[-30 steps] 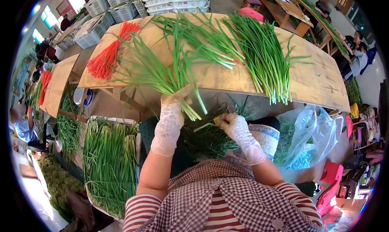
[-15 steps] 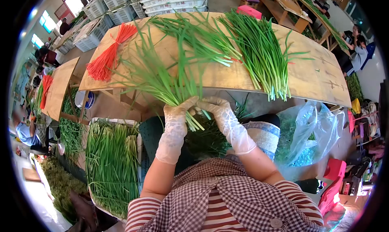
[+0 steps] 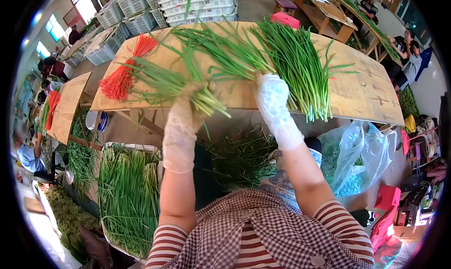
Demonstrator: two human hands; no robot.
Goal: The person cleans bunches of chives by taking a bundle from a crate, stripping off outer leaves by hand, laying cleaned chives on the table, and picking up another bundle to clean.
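Note:
My left hand (image 3: 185, 102), in a pale see-through glove, is closed round a loose bunch of garlic chives (image 3: 162, 81) over the table's near edge; the leaves blur as they move. Gloved too, my right hand (image 3: 271, 89) has its fingers round the stem ends of a second small bunch of chives (image 3: 235, 52) lying on the wooden table (image 3: 361, 88). Right of that hand lies a thick pile of chives (image 3: 300, 62), stem ends toward me. A bundle of red ties (image 3: 124, 76) rests at the table's left.
A crate packed with chives (image 3: 129, 189) stands at my left. Loose green trimmings (image 3: 242, 156) lie below the table between my legs. At my right is a clear plastic bag (image 3: 361, 151). White crates (image 3: 197, 5) are stacked behind the table, and other people sit at tables farther off.
My hands have moved apart and forward. My left hand carried its bunch up and left over the table edge; my right hand left that bunch and reached the chives on the table.

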